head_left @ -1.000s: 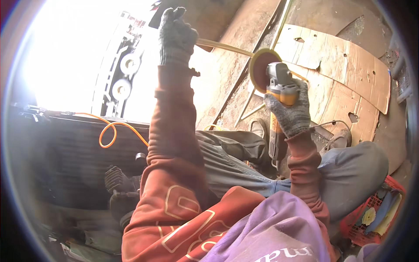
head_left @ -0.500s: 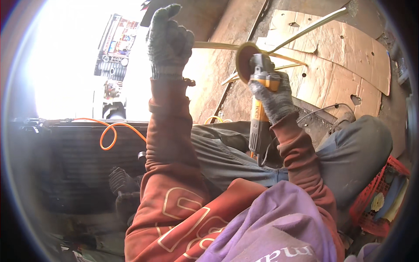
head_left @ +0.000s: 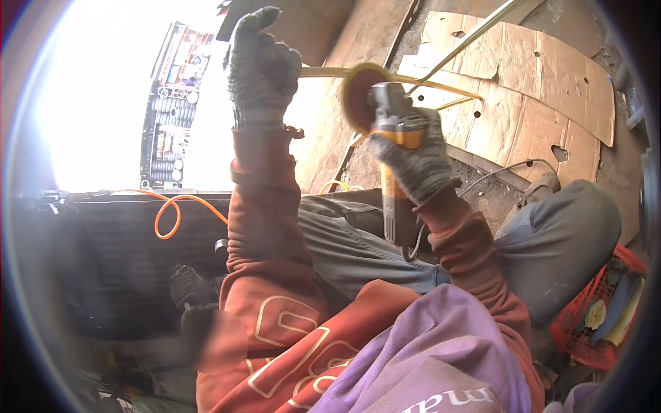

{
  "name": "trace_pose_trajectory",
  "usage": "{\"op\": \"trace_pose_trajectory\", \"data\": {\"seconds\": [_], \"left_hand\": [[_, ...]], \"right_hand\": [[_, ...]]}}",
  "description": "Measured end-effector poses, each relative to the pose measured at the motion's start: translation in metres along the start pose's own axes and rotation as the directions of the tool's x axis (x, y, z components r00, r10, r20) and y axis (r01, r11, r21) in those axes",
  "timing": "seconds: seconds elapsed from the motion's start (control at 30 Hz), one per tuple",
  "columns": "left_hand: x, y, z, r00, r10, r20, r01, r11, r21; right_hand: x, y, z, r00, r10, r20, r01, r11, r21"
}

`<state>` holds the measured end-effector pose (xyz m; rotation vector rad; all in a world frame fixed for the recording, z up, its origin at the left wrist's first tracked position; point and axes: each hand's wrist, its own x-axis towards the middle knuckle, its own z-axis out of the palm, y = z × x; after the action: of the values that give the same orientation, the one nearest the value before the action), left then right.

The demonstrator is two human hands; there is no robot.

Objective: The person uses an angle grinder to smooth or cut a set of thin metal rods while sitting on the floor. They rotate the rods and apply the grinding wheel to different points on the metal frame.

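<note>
My left hand, in a grey knit glove, is closed round the left end of a thin brass-coloured metal frame, its thumb pointing up. The frame's bars run off to the right, one long bar slanting to the upper right. In my right hand, gloved too, is a yellow and grey angle grinder, held upright with its head up. Its round brown disc overlaps the bar a short way right of my left hand; I cannot tell whether it touches.
Flattened cardboard with holes lies on the ground beyond the frame. An orange hose loops at the left over a dark ridged surface. The grinder's grey cord trails by my bent leg. A red plastic crate stands at the right.
My right hand has moved the grinder left along the bar, bringing the disc nearer my left hand. My left hand and the frame have shifted slightly left.
</note>
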<state>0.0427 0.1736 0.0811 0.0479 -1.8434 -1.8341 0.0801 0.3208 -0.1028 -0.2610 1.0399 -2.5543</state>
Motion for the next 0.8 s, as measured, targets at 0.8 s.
{"op": "trace_pose_trajectory", "data": {"seconds": [0.8], "left_hand": [[-0.001, -0.003, -0.016, 0.998, -0.031, 0.046, 0.034, 0.998, -0.053]], "right_hand": [[0.014, 0.009, -0.026, 0.96, 0.157, -0.231, -0.154, 0.988, 0.032]]}}
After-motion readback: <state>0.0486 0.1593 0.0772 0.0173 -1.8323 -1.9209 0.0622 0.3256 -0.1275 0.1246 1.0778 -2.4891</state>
